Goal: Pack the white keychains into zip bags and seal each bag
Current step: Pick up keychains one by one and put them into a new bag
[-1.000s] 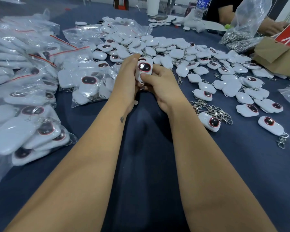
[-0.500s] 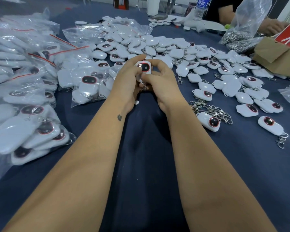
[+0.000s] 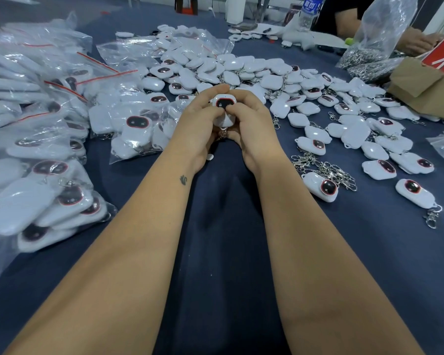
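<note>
Broadly, the dark blue table (image 3: 223, 252) carries everything: to the person's left lie the filled zip bags (image 3: 44, 139), heaped and overlapping, most with a red seal strip across the top; across the far middle and right spreads the loose pile of white keychains (image 3: 280, 80), some face up with their dark red-rimmed windows showing, some face down. At the far right stand a cardboard box (image 3: 420, 80) and a clear bag of metal clasps (image 3: 377, 34), with a water bottle (image 3: 309, 11) behind. Nearer, a small heap of loose clasps (image 3: 323, 167) lies just beside a single keychain.

At the centre, well clear of the pile, the left hand (image 3: 200, 129) and right hand (image 3: 251, 124) meet around one held keychain (image 3: 224, 108). Both sets of fingers curl round its white body, thumbs pressing on or near the dark window, and its metal ring hangs below between the palms. No open bag shows in either hand.

Judging from this, the step in hand is readying or checking one piece before bagging, not sealing. The next move likely calls for freeing one hand to fetch an empty bag, whose whereabouts I cannot tell, then sliding the keychain in clasp and all and pinching the strip closed along its full width.
</note>
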The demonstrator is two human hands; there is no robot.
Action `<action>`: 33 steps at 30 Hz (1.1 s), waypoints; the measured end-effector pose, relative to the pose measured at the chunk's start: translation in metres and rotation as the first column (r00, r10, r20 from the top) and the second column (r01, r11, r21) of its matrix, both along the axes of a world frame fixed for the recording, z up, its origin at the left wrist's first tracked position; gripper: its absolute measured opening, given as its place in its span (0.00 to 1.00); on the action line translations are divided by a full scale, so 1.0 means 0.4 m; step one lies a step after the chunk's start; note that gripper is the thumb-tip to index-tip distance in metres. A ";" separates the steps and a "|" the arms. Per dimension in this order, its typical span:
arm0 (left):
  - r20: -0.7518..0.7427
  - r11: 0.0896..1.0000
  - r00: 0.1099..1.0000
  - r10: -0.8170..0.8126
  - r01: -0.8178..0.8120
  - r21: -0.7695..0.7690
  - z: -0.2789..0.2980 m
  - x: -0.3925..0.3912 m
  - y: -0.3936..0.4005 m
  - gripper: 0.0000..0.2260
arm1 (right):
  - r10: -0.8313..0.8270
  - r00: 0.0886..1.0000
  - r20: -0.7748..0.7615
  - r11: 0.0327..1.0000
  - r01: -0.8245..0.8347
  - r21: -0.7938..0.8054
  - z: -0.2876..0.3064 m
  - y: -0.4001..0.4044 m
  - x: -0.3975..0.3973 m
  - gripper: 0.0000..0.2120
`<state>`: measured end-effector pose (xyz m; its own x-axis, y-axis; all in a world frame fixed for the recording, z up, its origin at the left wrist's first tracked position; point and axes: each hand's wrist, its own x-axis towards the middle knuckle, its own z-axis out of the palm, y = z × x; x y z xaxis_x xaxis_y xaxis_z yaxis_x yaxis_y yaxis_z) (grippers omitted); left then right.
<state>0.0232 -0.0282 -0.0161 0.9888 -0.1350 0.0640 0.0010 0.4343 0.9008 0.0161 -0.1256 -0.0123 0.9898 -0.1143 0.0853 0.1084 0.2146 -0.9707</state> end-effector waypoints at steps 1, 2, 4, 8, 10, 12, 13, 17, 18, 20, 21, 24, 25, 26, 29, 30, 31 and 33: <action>-0.002 1.000 1.000 -0.001 0.001 0.003 0.000 -0.001 0.000 0.20 | -0.001 1.000 0.002 1.000 0.001 -0.004 0.001 0.000 -0.001 0.12; -0.002 1.000 1.000 -0.003 0.003 0.007 0.001 -0.002 0.000 0.20 | -0.002 1.000 0.004 1.000 0.002 -0.009 0.001 0.000 -0.001 0.12; 0.000 1.000 1.000 -0.002 0.002 0.014 0.002 -0.004 0.000 0.19 | 0.001 1.000 0.008 1.000 -0.001 -0.013 0.001 0.000 -0.003 0.12; -0.013 1.000 1.000 -0.001 0.001 0.029 0.004 -0.003 0.002 0.19 | -0.003 1.000 0.007 1.000 0.003 -0.026 0.000 -0.001 -0.003 0.11; -0.017 0.999 1.000 0.001 -0.001 0.033 0.004 -0.003 0.003 0.20 | -0.011 1.000 0.005 0.999 0.011 -0.031 -0.001 0.000 -0.002 0.11; -0.016 1.000 1.000 0.003 -0.003 0.024 0.006 -0.005 0.002 0.19 | -0.018 1.000 0.006 1.000 0.018 -0.024 -0.001 0.002 -0.001 0.12; -0.016 1.000 1.000 0.004 -0.004 0.012 0.007 -0.006 0.002 0.19 | -0.019 1.000 0.007 1.000 0.019 -0.020 -0.001 0.003 -0.001 0.12; -0.008 1.000 1.000 0.008 -0.009 -0.018 0.010 -0.014 -0.002 0.17 | -0.016 1.000 0.010 1.000 0.016 0.001 -0.001 0.004 0.000 0.12; -0.007 1.000 1.000 0.009 -0.009 -0.025 0.011 -0.016 -0.002 0.17 | -0.015 1.000 0.011 1.000 0.015 0.004 -0.001 0.003 0.001 0.12; -0.009 0.999 1.000 0.016 -0.017 -0.033 0.013 -0.018 -0.002 0.16 | -0.007 1.000 0.012 1.000 0.007 0.000 -0.002 0.002 0.001 0.12; -0.012 0.999 1.000 0.023 -0.023 -0.036 0.014 -0.020 -0.001 0.15 | -0.003 1.000 0.011 1.000 0.003 -0.005 -0.003 0.002 0.001 0.11; -0.021 0.999 0.999 0.031 -0.032 -0.034 0.017 -0.023 -0.002 0.14 | -0.004 1.000 0.005 1.000 0.004 -0.017 -0.003 0.002 0.001 0.11; -0.021 0.999 0.999 0.034 -0.034 -0.027 0.017 -0.023 -0.002 0.14 | -0.008 1.000 0.004 1.000 0.008 -0.013 -0.002 0.002 0.001 0.11; -0.021 0.999 0.999 0.040 -0.041 -0.017 0.017 -0.023 -0.003 0.14 | -0.012 1.000 0.003 1.000 0.012 -0.008 -0.001 0.001 0.001 0.11; -0.017 0.998 0.998 0.067 -0.067 0.019 0.014 -0.022 -0.005 0.15 | -0.010 1.000 0.008 1.000 0.010 0.000 0.000 -0.001 -0.001 0.12; -0.014 0.997 0.997 0.073 -0.073 0.024 0.013 -0.021 -0.006 0.15 | -0.007 1.000 0.009 1.000 0.007 -0.004 -0.001 -0.001 -0.001 0.11; -0.013 0.997 0.997 0.078 -0.078 0.025 0.013 -0.021 -0.005 0.14 | -0.005 1.000 0.009 1.000 0.005 -0.007 -0.001 -0.001 -0.002 0.11; -0.010 0.996 0.996 0.085 -0.085 0.028 0.012 -0.020 -0.004 0.13 | -0.002 1.000 0.010 1.000 0.002 -0.007 -0.001 0.000 -0.003 0.12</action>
